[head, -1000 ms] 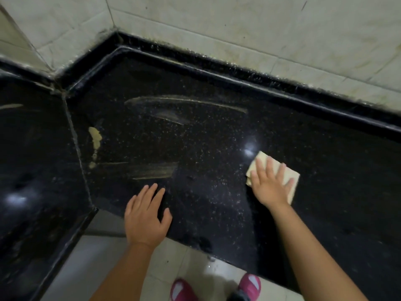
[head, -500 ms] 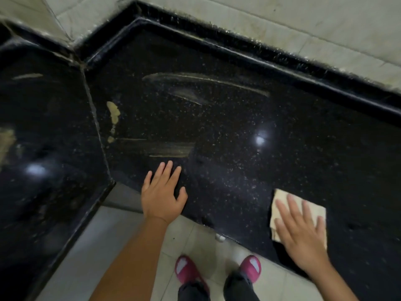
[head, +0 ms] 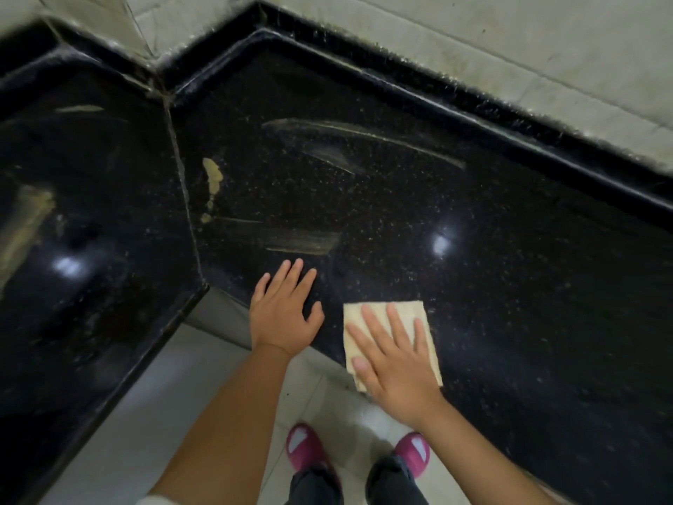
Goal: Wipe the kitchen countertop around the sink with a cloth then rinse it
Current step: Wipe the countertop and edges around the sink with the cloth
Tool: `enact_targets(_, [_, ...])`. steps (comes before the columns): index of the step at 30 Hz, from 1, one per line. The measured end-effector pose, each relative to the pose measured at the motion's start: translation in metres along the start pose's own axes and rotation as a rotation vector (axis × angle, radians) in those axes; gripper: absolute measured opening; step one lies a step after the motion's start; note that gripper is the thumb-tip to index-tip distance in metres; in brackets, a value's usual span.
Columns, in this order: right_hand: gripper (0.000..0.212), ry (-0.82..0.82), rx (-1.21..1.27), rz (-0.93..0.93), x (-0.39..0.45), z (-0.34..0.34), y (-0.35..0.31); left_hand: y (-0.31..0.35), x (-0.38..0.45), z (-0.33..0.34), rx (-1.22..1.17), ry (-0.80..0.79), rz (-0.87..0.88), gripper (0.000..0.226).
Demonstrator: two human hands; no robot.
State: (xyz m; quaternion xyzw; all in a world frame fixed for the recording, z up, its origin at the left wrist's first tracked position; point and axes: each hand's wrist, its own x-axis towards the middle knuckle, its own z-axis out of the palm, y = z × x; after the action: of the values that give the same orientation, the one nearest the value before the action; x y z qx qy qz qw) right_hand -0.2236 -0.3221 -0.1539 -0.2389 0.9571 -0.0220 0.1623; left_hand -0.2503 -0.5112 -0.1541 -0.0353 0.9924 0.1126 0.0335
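A black speckled countertop (head: 473, 198) runs around an inner corner under a tiled wall. A folded cream cloth (head: 418, 315) lies flat at its front edge, slightly overhanging. My right hand (head: 393, 362) presses on the cloth with fingers spread. Just to the left, my left hand (head: 284, 315) rests flat and empty on the counter near the edge. Yellowish smears (head: 213, 176) and pale streaks (head: 302, 242) mark the surface beyond my left hand. No sink is in view.
A raised black rim (head: 437, 103) lines the back below the pale wall tiles (head: 510, 38). A seam (head: 182, 191) joins the left counter section (head: 73, 213). Below are light floor tiles (head: 182, 395) and my two pink slippers (head: 302, 446).
My right hand has slid the cloth from mid-counter to the front edge, then left toward my left hand. The left hand has stayed put; the view has tilted down.
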Motion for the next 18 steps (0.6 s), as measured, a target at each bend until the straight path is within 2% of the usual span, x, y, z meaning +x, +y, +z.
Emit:
enact_targets(3, [0.049,-0.097,-0.056,-0.030,-0.043,0.004,0.030,0.003,-0.003,-0.005,-0.062,-0.024,-0.022,0.063])
enact_targets(6, [0.079,-0.055,-0.038,0.109,-0.050,-0.008,0.059,0.000,-0.005,-0.001,-0.060,-0.024,-0.019,0.059])
enact_targets(7, [0.085,-0.102,0.023,0.206,-0.044,-0.015,0.062,0.000,-0.006,-0.003,-0.057,-0.042,-0.019,0.055])
enact_targets(10, [0.055,-0.110,0.117,0.439,-0.006,-0.032,0.055,0.002,-0.005,-0.010,-0.080,-0.119,-0.016,0.053])
enact_targets(12, [0.051,-0.091,0.176,0.514,0.027,-0.041,0.039,0.000,-0.007,-0.016,-0.050,-0.134,-0.013,0.052])
enact_targets(14, [0.051,-0.111,0.217,0.465,0.058,-0.046,0.017,-0.006,-0.012,-0.024,-0.035,-0.080,-0.034,0.050])
enact_targets(18, [0.053,-0.123,0.160,0.213,0.075,-0.040,-0.043,-0.024,-0.022,-0.025,-0.067,-0.042,-0.113,0.048])
